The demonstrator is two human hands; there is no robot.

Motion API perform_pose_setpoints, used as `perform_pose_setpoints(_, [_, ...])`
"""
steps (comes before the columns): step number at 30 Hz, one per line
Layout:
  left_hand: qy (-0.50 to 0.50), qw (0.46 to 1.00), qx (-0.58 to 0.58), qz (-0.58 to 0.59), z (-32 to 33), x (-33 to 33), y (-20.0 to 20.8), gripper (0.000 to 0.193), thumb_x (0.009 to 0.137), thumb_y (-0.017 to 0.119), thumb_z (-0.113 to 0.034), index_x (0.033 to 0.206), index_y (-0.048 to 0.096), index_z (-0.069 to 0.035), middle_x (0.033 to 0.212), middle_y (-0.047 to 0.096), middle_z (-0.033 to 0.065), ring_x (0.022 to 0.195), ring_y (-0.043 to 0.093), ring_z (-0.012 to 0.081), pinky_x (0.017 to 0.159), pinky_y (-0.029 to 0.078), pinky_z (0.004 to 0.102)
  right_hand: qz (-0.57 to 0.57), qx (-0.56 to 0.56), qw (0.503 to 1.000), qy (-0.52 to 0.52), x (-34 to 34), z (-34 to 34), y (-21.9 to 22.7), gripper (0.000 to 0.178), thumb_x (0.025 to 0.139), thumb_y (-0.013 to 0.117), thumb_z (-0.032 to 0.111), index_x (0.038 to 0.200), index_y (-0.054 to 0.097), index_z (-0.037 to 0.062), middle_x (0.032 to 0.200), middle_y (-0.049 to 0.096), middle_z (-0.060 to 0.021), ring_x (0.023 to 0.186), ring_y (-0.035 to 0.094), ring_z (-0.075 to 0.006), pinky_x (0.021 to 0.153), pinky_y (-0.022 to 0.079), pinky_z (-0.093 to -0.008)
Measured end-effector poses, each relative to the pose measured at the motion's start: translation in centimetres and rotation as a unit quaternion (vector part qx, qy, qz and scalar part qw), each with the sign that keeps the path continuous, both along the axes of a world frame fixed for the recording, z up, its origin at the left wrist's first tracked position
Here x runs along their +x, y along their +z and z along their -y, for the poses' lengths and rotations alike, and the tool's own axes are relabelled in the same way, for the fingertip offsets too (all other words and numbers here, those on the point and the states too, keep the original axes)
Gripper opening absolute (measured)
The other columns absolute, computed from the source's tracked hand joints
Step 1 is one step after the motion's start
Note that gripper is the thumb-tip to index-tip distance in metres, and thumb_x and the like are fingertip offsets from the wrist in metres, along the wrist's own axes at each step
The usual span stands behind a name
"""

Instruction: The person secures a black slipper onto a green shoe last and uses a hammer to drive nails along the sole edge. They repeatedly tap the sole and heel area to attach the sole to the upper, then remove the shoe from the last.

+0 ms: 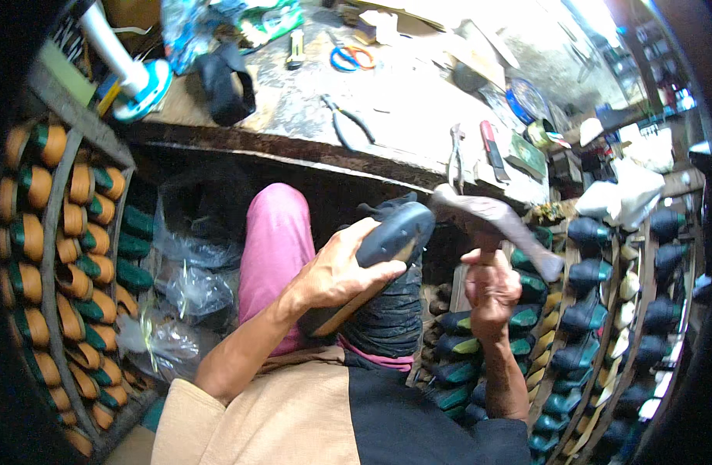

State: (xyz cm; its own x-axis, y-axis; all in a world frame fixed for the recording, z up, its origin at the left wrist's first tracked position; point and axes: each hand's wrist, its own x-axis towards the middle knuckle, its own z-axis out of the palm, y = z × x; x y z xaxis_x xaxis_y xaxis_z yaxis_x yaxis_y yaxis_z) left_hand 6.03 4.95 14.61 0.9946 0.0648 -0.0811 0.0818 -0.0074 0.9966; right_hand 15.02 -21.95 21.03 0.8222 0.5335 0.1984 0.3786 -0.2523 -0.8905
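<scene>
My left hand (337,267) is closed around a dark shoe (395,232), held sole-up over my lap. The shoe's toe points away to the upper right, and a tan strip shows along the middle of its underside. To the right, my right hand (491,291) grips a shoemaker's hammer (502,217) by its short handle. The wide metal head is raised beside the shoe's toe and apart from it. Beneath the shoe, a black gathered cloth (383,318) covers my right thigh; the left leg shows pink trousers (278,232).
Across the front runs a workbench (294,143) with pliers (347,124), scissors (352,58), pincers (455,155) and a red-black cutter (492,151). Racks of tan shoes (30,240) stand left, racks of dark shoes (584,275) right. Clear plastic bags (189,291) lie beside my left leg.
</scene>
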Motion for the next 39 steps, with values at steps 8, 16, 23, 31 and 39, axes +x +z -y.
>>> perform_pose_setpoints(8, [-0.084, 0.848, 0.524, 0.000, 5.9, -3.2, 1.1, 0.108, 0.084, 0.084, -0.069, 0.168, 0.051, -0.009, 0.176, 0.043, 0.0159, 0.155, 0.043, 0.0319, 0.118, 0.029, 0.0586, -0.070, 0.074, 0.987, -0.124, -2.8, 3.4, 0.3, 0.047, 0.121, 0.057, 0.042, 0.117, 0.071, -0.0032, 0.064, 0.047, 0.0080, 0.054, 0.038, -0.0030, 0.051, 0.025, -0.0270])
perform_pose_setpoints(16, [-0.106, 0.906, 0.389, -0.128, -6.6, 2.8, 3.2, 0.076, 0.096, 0.085, -0.053, 0.149, 0.070, -0.001, 0.144, 0.074, 0.0230, 0.134, 0.071, 0.0378, 0.118, 0.053, 0.0460, -0.085, -0.059, 0.989, -0.106, -5.0, 4.4, -1.5, 0.043, 0.121, 0.059, 0.040, 0.109, 0.069, 0.0002, 0.066, 0.046, 0.0085, 0.056, 0.037, -0.0018, 0.052, 0.026, -0.0265])
perform_pose_setpoints(23, [-0.333, 0.895, 0.155, -0.253, -5.0, 3.6, -3.2, 0.096, 0.095, 0.084, -0.068, 0.153, 0.059, 0.004, 0.138, 0.073, 0.0196, 0.128, 0.069, 0.0272, 0.111, 0.053, 0.0400, 0.071, -0.199, 0.977, -0.040, -5.3, 3.6, -5.8, 0.038, 0.113, 0.070, 0.038, 0.106, 0.071, 0.0006, 0.071, 0.064, -0.0184, 0.062, 0.066, -0.0335, 0.059, 0.049, -0.0453])
perform_pose_setpoints(31, [-0.301, 0.880, 0.299, -0.215, -1.9, 3.3, -1.6, 0.100, 0.094, 0.074, -0.077, 0.159, 0.053, -0.004, 0.129, 0.077, 0.0329, 0.119, 0.077, 0.0476, 0.105, 0.059, 0.0528, -0.034, -0.135, 0.985, -0.103, -1.6, 4.0, -2.8, 0.043, 0.117, 0.066, 0.037, 0.093, 0.059, 0.0019, 0.062, 0.045, -0.0097, 0.057, 0.040, -0.0187, 0.053, 0.038, -0.0416])
perform_pose_setpoints(39, [-0.239, 0.917, 0.261, -0.186, -1.2, 1.1, -2.8, 0.096, 0.091, 0.081, -0.070, 0.160, 0.056, -0.008, 0.135, 0.077, 0.0269, 0.124, 0.076, 0.0423, 0.110, 0.057, 0.0505, -0.100, -0.417, 0.898, 0.096, 2.8, 0.9, 1.1, 0.058, 0.116, 0.058, 0.055, 0.103, 0.078, 0.0019, 0.081, 0.073, -0.0289, 0.077, 0.075, -0.0445, 0.074, 0.058, -0.0526])
